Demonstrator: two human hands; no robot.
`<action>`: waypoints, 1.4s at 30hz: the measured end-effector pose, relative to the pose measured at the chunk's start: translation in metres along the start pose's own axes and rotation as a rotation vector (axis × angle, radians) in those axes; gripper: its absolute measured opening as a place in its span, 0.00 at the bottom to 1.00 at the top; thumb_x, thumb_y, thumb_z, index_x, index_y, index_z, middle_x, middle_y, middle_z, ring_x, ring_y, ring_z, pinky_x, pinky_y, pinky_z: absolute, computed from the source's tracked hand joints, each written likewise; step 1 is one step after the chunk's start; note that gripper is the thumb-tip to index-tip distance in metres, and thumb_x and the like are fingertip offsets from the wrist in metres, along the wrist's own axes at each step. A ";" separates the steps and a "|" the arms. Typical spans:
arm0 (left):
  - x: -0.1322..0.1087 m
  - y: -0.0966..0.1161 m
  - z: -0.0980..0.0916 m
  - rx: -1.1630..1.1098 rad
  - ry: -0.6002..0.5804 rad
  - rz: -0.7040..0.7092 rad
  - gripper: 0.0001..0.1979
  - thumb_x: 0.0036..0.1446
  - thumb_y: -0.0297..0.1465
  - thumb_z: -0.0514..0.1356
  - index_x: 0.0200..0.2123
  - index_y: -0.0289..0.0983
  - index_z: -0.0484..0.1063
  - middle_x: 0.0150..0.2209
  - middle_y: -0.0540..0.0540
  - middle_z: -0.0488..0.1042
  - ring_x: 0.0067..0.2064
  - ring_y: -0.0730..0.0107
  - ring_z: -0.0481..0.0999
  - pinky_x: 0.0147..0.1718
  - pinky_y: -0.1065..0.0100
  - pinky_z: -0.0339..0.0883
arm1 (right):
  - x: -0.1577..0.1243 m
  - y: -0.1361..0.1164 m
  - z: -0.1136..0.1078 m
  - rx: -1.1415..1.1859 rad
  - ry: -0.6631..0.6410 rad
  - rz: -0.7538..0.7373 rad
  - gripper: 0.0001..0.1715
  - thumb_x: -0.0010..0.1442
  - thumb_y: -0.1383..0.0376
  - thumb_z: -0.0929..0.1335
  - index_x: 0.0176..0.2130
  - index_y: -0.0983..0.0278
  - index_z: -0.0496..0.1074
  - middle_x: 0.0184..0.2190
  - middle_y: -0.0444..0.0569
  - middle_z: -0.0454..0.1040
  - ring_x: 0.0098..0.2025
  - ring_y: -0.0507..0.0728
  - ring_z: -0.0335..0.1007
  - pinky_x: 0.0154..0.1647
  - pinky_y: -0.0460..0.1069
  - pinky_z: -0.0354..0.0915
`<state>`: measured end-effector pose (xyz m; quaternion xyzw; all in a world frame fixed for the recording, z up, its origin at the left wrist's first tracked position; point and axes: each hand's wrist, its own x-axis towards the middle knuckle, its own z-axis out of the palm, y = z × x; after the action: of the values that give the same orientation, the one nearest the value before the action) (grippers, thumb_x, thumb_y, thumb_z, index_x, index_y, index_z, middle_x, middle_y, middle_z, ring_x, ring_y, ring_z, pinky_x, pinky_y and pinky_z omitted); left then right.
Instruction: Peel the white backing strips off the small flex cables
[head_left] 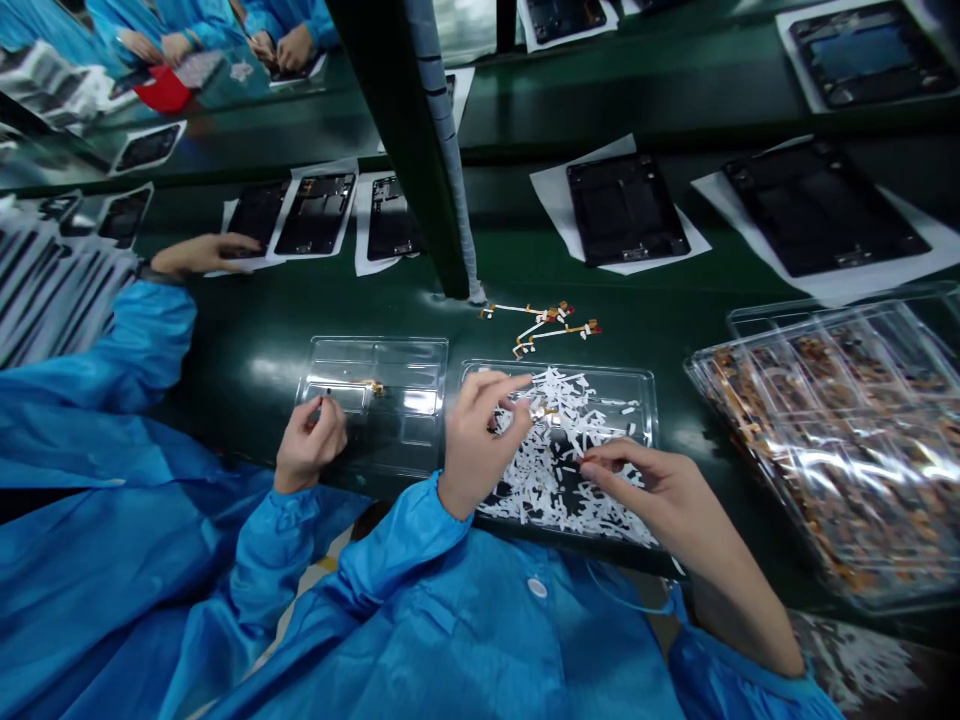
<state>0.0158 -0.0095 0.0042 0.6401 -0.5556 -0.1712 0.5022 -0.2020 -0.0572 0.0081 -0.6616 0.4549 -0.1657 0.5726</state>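
My left hand [484, 435] is over a clear plastic tray [651, 410] strewn with small white paper strips [525, 475]. Its index finger points outward, while thumb and another finger close on a small flex cable [551, 412] whose gold part shows by the thumb tip. My right hand [652, 490] pinches at the tray's right side; a dark reddish speck shows at its fingertips, too small to name. Beyond the tray, several white-and-orange flex cables [544, 318] lie loose on the green bench.
Stacked clear trays of orange flex cables [832, 440] stand at right. Black device housings [626, 208] on white sheets line the bench behind a dark post [409, 140]. At left, a co-worker's hand [311, 440] is by another clear tray [409, 440].
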 end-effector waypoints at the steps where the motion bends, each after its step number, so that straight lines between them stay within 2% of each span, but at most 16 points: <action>1: -0.004 0.004 0.002 0.049 -0.031 0.066 0.09 0.67 0.30 0.61 0.48 0.40 0.79 0.44 0.45 0.77 0.38 0.73 0.77 0.33 0.71 0.73 | 0.000 0.000 0.000 0.001 0.012 -0.013 0.17 0.62 0.49 0.73 0.39 0.59 0.82 0.38 0.49 0.81 0.41 0.60 0.76 0.42 0.52 0.70; 5: -0.019 0.015 0.011 0.166 -0.183 0.291 0.05 0.65 0.31 0.64 0.43 0.38 0.79 0.38 0.47 0.80 0.39 0.69 0.79 0.37 0.67 0.75 | -0.002 -0.001 -0.001 -0.007 0.029 -0.083 0.15 0.65 0.52 0.71 0.44 0.58 0.81 0.41 0.49 0.80 0.44 0.60 0.76 0.44 0.52 0.70; 12: -0.021 0.009 0.021 0.365 -0.194 0.360 0.05 0.65 0.27 0.59 0.38 0.36 0.75 0.35 0.48 0.79 0.37 0.69 0.79 0.33 0.69 0.70 | -0.006 -0.010 0.001 -0.152 0.082 -0.185 0.12 0.68 0.55 0.69 0.42 0.58 0.80 0.40 0.50 0.79 0.44 0.60 0.76 0.43 0.53 0.71; 14: -0.019 0.001 0.021 0.421 -0.207 0.335 0.05 0.63 0.26 0.58 0.36 0.36 0.74 0.34 0.48 0.77 0.36 0.69 0.78 0.32 0.69 0.68 | -0.012 -0.009 -0.010 -0.161 0.101 -0.180 0.12 0.67 0.55 0.69 0.44 0.57 0.80 0.40 0.50 0.79 0.42 0.59 0.76 0.41 0.52 0.72; 17: -0.017 -0.012 0.019 0.496 -0.261 0.272 0.05 0.63 0.26 0.58 0.35 0.36 0.73 0.34 0.48 0.76 0.36 0.68 0.78 0.30 0.69 0.66 | -0.026 -0.008 -0.039 -0.127 0.145 -0.143 0.14 0.67 0.55 0.70 0.48 0.56 0.81 0.39 0.52 0.77 0.37 0.57 0.77 0.35 0.50 0.75; 19: -0.017 -0.016 0.015 0.516 -0.285 0.223 0.06 0.66 0.26 0.56 0.40 0.36 0.74 0.37 0.47 0.77 0.37 0.68 0.78 0.31 0.69 0.67 | -0.034 -0.009 -0.057 -0.126 0.168 -0.143 0.15 0.66 0.55 0.71 0.49 0.56 0.82 0.40 0.54 0.77 0.34 0.57 0.79 0.32 0.49 0.77; 22: -0.016 -0.008 0.009 0.390 -0.267 0.126 0.16 0.70 0.27 0.54 0.59 0.37 0.70 0.46 0.43 0.77 0.42 0.67 0.79 0.37 0.68 0.72 | -0.034 -0.015 -0.067 -0.243 0.173 -0.207 0.22 0.63 0.53 0.73 0.56 0.52 0.79 0.39 0.55 0.80 0.32 0.59 0.80 0.31 0.51 0.79; 24: -0.013 0.004 0.006 0.163 -0.320 0.082 0.20 0.69 0.30 0.57 0.63 0.40 0.68 0.50 0.42 0.77 0.45 0.66 0.79 0.41 0.66 0.74 | -0.025 -0.019 -0.062 -0.324 0.083 -0.259 0.31 0.63 0.52 0.73 0.63 0.50 0.73 0.34 0.51 0.81 0.28 0.59 0.79 0.29 0.52 0.78; 26: -0.009 0.015 0.007 -0.074 -0.426 0.069 0.17 0.66 0.33 0.63 0.58 0.42 0.74 0.49 0.43 0.78 0.47 0.65 0.79 0.45 0.65 0.75 | -0.014 -0.021 -0.051 -0.364 -0.052 -0.313 0.34 0.65 0.54 0.71 0.68 0.50 0.67 0.30 0.46 0.80 0.26 0.57 0.77 0.27 0.50 0.76; 28: -0.005 0.021 0.011 -0.214 -0.489 0.047 0.10 0.64 0.33 0.65 0.49 0.42 0.79 0.46 0.44 0.80 0.46 0.65 0.80 0.46 0.64 0.75 | -0.003 -0.022 -0.041 -0.381 -0.128 -0.361 0.35 0.67 0.56 0.70 0.70 0.50 0.63 0.30 0.44 0.80 0.26 0.55 0.76 0.27 0.48 0.74; 31: -0.003 0.021 0.015 -0.260 -0.452 -0.029 0.05 0.64 0.32 0.65 0.41 0.39 0.81 0.39 0.46 0.81 0.41 0.67 0.80 0.42 0.66 0.75 | 0.003 -0.022 -0.033 -0.396 -0.080 -0.426 0.31 0.69 0.57 0.68 0.69 0.52 0.65 0.37 0.47 0.82 0.33 0.57 0.80 0.34 0.50 0.76; 33: -0.005 0.018 0.016 -0.247 -0.396 -0.073 0.03 0.62 0.30 0.66 0.39 0.38 0.80 0.36 0.47 0.81 0.38 0.68 0.79 0.37 0.68 0.73 | 0.002 -0.022 -0.031 -0.413 -0.052 -0.473 0.28 0.71 0.58 0.66 0.68 0.53 0.67 0.45 0.49 0.83 0.40 0.60 0.82 0.41 0.53 0.77; 35: -0.007 0.016 0.016 -0.242 -0.366 -0.081 0.03 0.61 0.29 0.66 0.39 0.37 0.80 0.35 0.47 0.81 0.37 0.68 0.79 0.35 0.68 0.73 | 0.000 -0.021 -0.030 -0.459 -0.047 -0.507 0.28 0.72 0.60 0.65 0.69 0.53 0.64 0.48 0.49 0.82 0.44 0.62 0.82 0.43 0.54 0.77; 38: -0.010 0.017 0.016 -0.230 -0.342 -0.043 0.04 0.60 0.28 0.66 0.39 0.37 0.80 0.37 0.46 0.81 0.38 0.68 0.80 0.39 0.67 0.75 | -0.001 -0.021 -0.029 -0.527 -0.010 -0.498 0.29 0.72 0.60 0.64 0.70 0.55 0.62 0.44 0.48 0.83 0.39 0.60 0.82 0.35 0.52 0.74; 40: -0.011 0.017 0.018 -0.215 -0.321 -0.032 0.04 0.61 0.28 0.65 0.39 0.36 0.80 0.38 0.46 0.81 0.38 0.69 0.80 0.40 0.67 0.75 | 0.000 -0.021 -0.027 -0.541 0.028 -0.489 0.22 0.72 0.59 0.65 0.63 0.57 0.70 0.42 0.48 0.83 0.35 0.59 0.82 0.32 0.51 0.72; 42: -0.011 0.016 0.020 -0.209 -0.315 -0.061 0.04 0.61 0.29 0.66 0.39 0.37 0.80 0.37 0.46 0.81 0.37 0.69 0.79 0.38 0.68 0.74 | 0.001 -0.023 -0.024 -0.563 0.054 -0.510 0.13 0.72 0.59 0.65 0.52 0.59 0.75 0.41 0.48 0.83 0.35 0.58 0.81 0.34 0.51 0.70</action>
<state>-0.0122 -0.0067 0.0050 0.5664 -0.5870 -0.3411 0.4672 -0.2101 -0.0744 0.0353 -0.8803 0.3184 -0.1887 0.2969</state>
